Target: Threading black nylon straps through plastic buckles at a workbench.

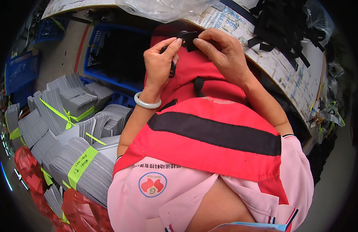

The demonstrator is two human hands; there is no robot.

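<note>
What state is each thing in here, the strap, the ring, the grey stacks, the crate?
Left hand: fingers pinching a black plastic ring.
Right hand: fingers pinching a black strap piece.
Black strap piece: held at the ring, above the lap.
Black plastic ring: partly hidden by the left hand.
Grey stacks: bundled with green bands.
Blue crate: open.
Loose black straps: heaped on the table.

Both hands are raised over the lap: the left hand (159, 63), with a pale bangle (147, 101) at the wrist, pinches a black plastic buckle (172, 58), while the right hand (221, 54) grips a short black strap (189, 39) between thumb and fingertips — strap end and buckle meet between the two hands. A red apron with a broad black band (213, 133) covers the lap beneath them. To the person's left lie bundles of grey cut pieces (76, 154) tied with yellow-green tape, behind them a blue crate (109, 54); loose black straps (283, 27) lie heaped on the worktable (295, 77) to the right.
</note>
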